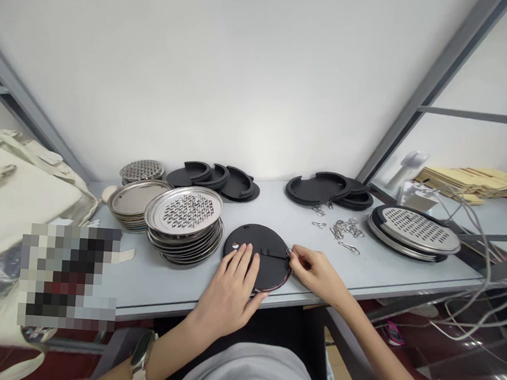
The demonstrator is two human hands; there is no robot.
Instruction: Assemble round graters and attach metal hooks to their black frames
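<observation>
A black round grater holder [269, 269] lies near the front edge of the table, with a slot and a small hole on its upper face. My left hand [231, 287] rests across its left side, fingers flat on top and thumb at the near rim, holding it. At the holder's right edge, my right hand [315, 269] is closed in a pinch on a small metal clip [289, 252], mostly covered by the fingertips. Several loose metal clips [347, 228] are heaped to the right, beyond that hand.
Left of the holder stands a stack of round metal graters [186, 211], with round metal plates [140, 196] behind. Black ring-shaped holders [318, 189] line the wall. Assembled graters [415, 230] lie at right. White cables [487, 258] hang beside the table; a white bag [23, 185] is at left.
</observation>
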